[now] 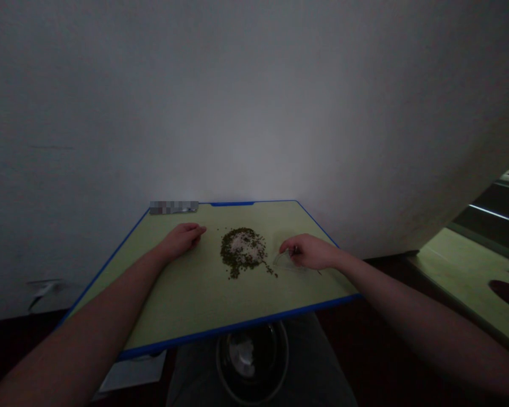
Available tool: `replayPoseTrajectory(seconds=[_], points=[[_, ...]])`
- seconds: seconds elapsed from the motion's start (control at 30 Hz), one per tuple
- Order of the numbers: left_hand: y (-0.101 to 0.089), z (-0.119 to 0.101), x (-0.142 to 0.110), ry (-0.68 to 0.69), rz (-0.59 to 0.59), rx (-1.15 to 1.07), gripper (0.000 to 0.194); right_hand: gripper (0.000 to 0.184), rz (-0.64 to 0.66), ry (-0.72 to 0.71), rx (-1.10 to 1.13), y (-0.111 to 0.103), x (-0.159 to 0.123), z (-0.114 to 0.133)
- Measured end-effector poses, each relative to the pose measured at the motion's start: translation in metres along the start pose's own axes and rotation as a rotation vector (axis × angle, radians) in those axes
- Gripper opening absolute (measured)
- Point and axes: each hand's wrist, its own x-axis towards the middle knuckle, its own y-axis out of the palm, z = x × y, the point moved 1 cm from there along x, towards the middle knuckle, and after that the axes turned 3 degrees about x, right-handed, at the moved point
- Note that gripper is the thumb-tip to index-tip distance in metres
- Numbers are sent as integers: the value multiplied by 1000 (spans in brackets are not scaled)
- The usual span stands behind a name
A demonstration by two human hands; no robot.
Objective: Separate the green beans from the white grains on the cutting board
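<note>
A small pile of dark green grains mixed with white grains (pixel 242 251) lies in the middle of a pale green table with a blue rim (pixel 182 305). My left hand (pixel 182 238) rests on the table left of the pile, fingers loosely curled, nothing in it. My right hand (pixel 309 251) lies right of the pile, its fingers pinched on a small clear piece, perhaps a plastic bag (pixel 284 260), that touches the table. A few stray green grains trail from the pile toward it.
A dark round bowl (pixel 252 356) with something white inside sits on my lap below the table's near edge. A bare grey wall stands right behind the table. Another pale green surface (pixel 462 277) lies to the right.
</note>
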Motion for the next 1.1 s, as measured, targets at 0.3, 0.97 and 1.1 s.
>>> replayPoseTrajectory(seconds=[0.3,0.97,1.1], points=[[0,3,1,-8,1,-32,40,43,17,-36,-22,3,10,7],[1,4,2,-3,8,-31,39,43,5,102,91,15,-19,12],[1,2,2,-23,15,-51,38,45,-31,140,90,19,-22,14]])
